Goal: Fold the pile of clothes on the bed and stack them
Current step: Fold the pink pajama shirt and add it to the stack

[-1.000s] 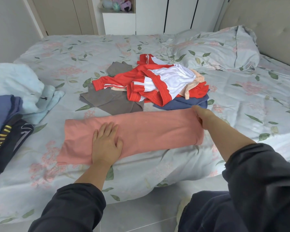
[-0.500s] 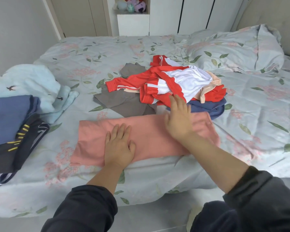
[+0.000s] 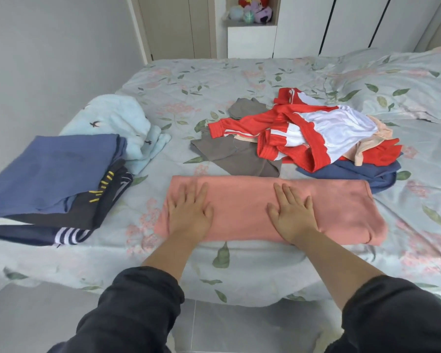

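A salmon-pink garment (image 3: 336, 210) lies folded into a long strip near the bed's front edge. My left hand (image 3: 189, 212) lies flat on its left end, fingers apart. My right hand (image 3: 292, 212) presses flat on its middle, fingers spread. Behind it sits the unfolded pile: a red and white jacket (image 3: 313, 133) on top, a grey garment (image 3: 237, 156) to its left, a navy piece (image 3: 354, 174) underneath. A stack of folded clothes (image 3: 51, 171), blue on top of dark ones, rests at the left.
A light-blue towel-like item (image 3: 122, 121) lies behind the stack. The floral bedspread (image 3: 214, 80) covers the bed, with a pillow (image 3: 405, 85) at the right. A wall runs along the left, wardrobes and a shelf with plush toys (image 3: 252, 11) stand behind.
My right hand has come from the pink garment's right end to its middle and now lies flat. My left hand slid towards the left end. The view shifted left.
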Motion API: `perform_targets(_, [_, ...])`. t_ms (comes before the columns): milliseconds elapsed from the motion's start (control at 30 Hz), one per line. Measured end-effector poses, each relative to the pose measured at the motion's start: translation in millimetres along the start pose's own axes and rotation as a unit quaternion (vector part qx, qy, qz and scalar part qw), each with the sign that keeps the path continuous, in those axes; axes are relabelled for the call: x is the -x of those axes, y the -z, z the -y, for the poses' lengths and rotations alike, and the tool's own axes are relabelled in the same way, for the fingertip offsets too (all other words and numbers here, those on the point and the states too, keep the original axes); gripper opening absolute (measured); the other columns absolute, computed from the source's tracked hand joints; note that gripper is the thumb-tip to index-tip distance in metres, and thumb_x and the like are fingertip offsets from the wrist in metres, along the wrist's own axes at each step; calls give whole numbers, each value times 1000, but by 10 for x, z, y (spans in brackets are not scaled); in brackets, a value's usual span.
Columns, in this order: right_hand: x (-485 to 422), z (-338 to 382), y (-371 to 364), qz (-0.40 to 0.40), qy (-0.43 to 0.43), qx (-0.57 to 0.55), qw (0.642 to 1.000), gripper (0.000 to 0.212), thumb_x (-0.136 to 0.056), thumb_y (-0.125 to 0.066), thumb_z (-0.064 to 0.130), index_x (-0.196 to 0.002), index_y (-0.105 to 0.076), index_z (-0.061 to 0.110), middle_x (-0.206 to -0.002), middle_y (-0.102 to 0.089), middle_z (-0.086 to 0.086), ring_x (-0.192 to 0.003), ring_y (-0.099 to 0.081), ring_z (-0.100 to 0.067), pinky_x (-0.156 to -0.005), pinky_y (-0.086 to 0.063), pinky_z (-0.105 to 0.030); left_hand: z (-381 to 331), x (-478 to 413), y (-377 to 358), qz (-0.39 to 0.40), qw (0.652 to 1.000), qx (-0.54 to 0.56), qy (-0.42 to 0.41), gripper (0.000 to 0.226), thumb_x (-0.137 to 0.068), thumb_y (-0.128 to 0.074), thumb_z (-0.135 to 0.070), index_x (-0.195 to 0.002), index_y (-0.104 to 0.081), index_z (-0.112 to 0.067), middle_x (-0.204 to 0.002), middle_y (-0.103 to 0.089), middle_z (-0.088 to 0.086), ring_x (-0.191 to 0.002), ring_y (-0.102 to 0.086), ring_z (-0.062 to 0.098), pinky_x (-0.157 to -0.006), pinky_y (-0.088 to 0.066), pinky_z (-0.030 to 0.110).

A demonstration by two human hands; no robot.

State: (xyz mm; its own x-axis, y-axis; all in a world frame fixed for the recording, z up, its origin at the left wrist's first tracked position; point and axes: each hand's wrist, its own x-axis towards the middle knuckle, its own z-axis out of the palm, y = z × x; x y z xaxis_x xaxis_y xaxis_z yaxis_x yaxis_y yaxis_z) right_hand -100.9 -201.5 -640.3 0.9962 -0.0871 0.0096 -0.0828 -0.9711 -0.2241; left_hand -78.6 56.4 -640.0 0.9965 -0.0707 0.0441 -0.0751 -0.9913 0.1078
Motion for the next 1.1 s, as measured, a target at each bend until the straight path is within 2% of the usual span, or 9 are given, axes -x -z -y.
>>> perform_targets(100, [-5,10,5,2,-5,0,1000,63,-96,-22,49,-152,-4,28,-161,-6,3,-147,-3,-13,-116,0,-52,396,-14,98,54,994,19,94,64,-98,-15,-52,-154,-4,-22,-161,-5,2,-147,-5,23,-117,-7,48])
perform_targets(300, [-14,24,35,14,-8,12,1000,64,-96,-21,49,-153,-2,26,-161,-6,1,-147,-3,-13,-116,-1,-52,432,18,291,-11,962,193,194,65,-88,-59,-44,-134,-41,-3,-132,-48,17,-121,-43,34,-95,-38,39])
perform_targets(433, [-17,37,50,22,-12,14,1000,64,-97,-20,49,-153,-1,26,-161,-5,2,-147,-2,-13,-116,-1,-52,432,-64,488,93,885,380,253,68,-80,-73,-42,-128,-50,-1,-125,-57,14,-112,-56,30,-83,-41,29])
perform_targets(500, [-16,43,60,24,-14,14,1000,64,-97,-20,49,-153,-1,25,-161,-5,2,-147,-2,-13,-116,0,-52,442,-66,547,163,842,443,259,65,-77,-76,-41,-125,-54,-2,-110,-62,10,-94,-60,25,-74,-44,27])
perform_targets(667, [14,62,125,49,-11,18,999,64,-97,-19,49,-153,1,25,-161,-2,2,-147,-1,-13,-116,-1,-52,497,-37,722,272,695,611,264,43,-85,-68,-26,-121,-59,-4,-89,-69,11,-73,-66,24,-63,-57,32])
perform_targets(800, [-17,246,363,98,-44,-68,992,66,-98,-34,39,-153,-5,18,-161,-3,-3,-147,-4,-18,-116,-4,-52,525,-67,986,243,716,617,219,35,-89,-64,-21,-119,-57,-5,-90,-68,10,-73,-66,22,-66,-55,30])
perform_targets(900, [19,606,511,68,-18,-153,986,65,-96,-43,24,-151,-13,6,-160,-5,-9,-147,-6,-21,-117,-10,-50,600,-69,1258,205,730,617,212,31,-88,-64,-17,-115,-57,-5,-84,-67,9,-68,-64,21,-63,-52,30])
perform_targets(1000, [99,1116,555,69,19,-196,978,62,-97,-41,20,-149,-13,2,-159,-5,-12,-147,-6,-22,-117,-10,-47,774,-20,1534,156,732,626,219,29,-88,-62,-14,-114,-56,-4,-83,-65,10,-59,-64,17,-50,-52,25])
perform_targets(1100, [148,1570,510,111,23,-253,961,57,-100,-35,23,-150,-16,3,-157,-19,-13,-144,-20,-25,-116,-18,-37,969,63,1728,114,760,601,219,40,-85,-65,-15,-121,-55,-3,-105,-67,17,-77,-65,24,-69,-54,32])
